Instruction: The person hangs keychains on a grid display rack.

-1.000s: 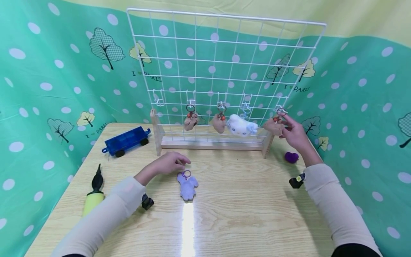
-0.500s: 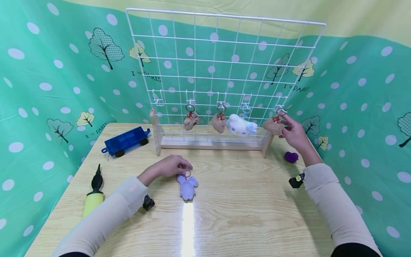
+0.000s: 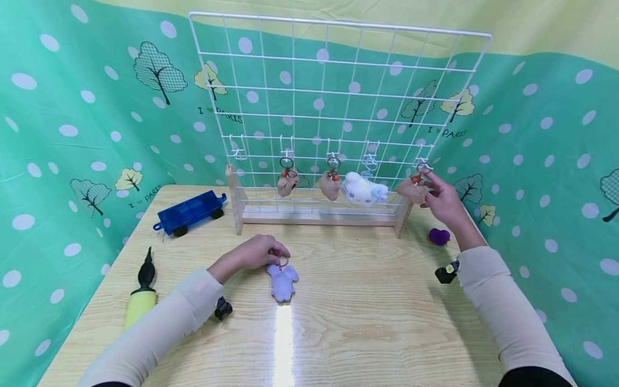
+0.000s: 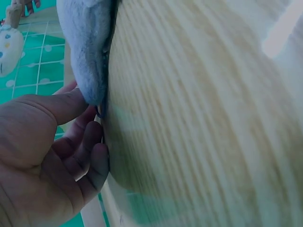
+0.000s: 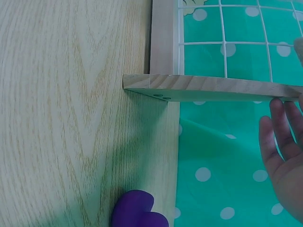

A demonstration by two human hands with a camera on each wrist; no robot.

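A lavender plush keychain (image 3: 282, 282) lies on the table, its ring toward the rack. My left hand (image 3: 261, 251) pinches it at the ring end; in the left wrist view the thumb (image 4: 71, 105) lies against the plush and the fingers curl low by the tabletop. At the right end of the white wire rack (image 3: 340, 97), my right hand (image 3: 444, 203) holds a brown plush keychain (image 3: 411, 190) by its ring, right at a hook. Two more brown plush keychains (image 3: 287, 184) and a white plush one (image 3: 364, 190) hang from other hooks.
A blue toy wagon (image 3: 190, 213) stands left of the rack's wooden base (image 3: 319, 217). A yellow-green hand pump (image 3: 141, 303) with a black nozzle lies by the left forearm. A purple heart-shaped object (image 3: 439, 236) sits under the right hand. A leftmost hook (image 3: 238, 153) holds nothing.
My left hand has moved slightly right and down onto the lavender keychain's ring and taken hold there. The right hand stays at the brown keychain.
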